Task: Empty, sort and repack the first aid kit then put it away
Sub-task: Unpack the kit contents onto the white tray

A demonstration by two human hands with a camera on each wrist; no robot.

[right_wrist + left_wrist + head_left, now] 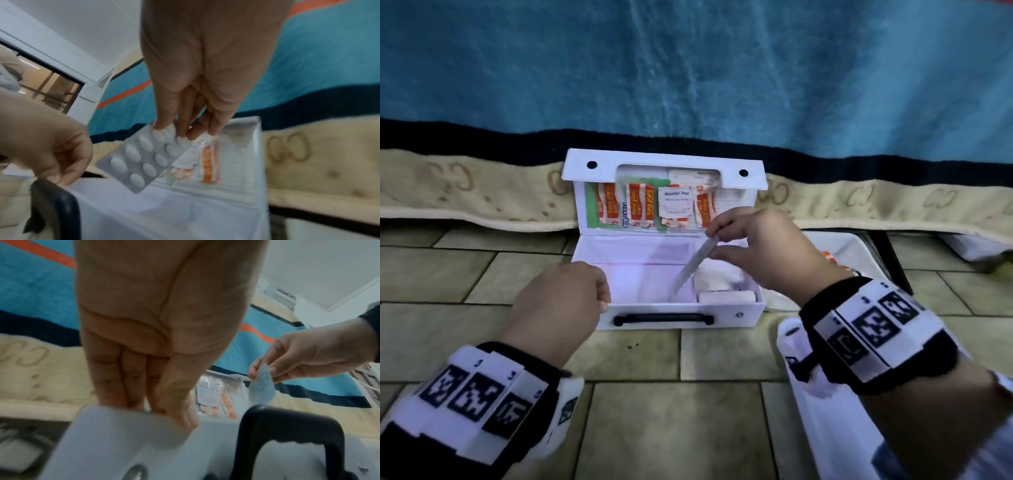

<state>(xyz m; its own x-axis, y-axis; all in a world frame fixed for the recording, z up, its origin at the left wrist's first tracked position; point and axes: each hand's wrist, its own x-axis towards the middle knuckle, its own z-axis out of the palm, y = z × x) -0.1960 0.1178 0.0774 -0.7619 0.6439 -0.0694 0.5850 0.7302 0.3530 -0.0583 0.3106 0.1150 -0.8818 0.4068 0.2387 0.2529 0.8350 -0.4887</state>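
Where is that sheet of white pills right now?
The pill sheet is pinched by its top edge in the right hand, hanging over the middle of the open white box, in front of the plasters in the lid.

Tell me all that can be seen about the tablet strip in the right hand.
The tablet strip is a silvery, foil-like blister pack with two rows of white oval tablets, and no emptied pocket shows. The right hand pinches its top end between thumb and fingers. It hangs tilted, lower end pointing into the open white first aid box, above the left part of the tray. Nothing else touches it.
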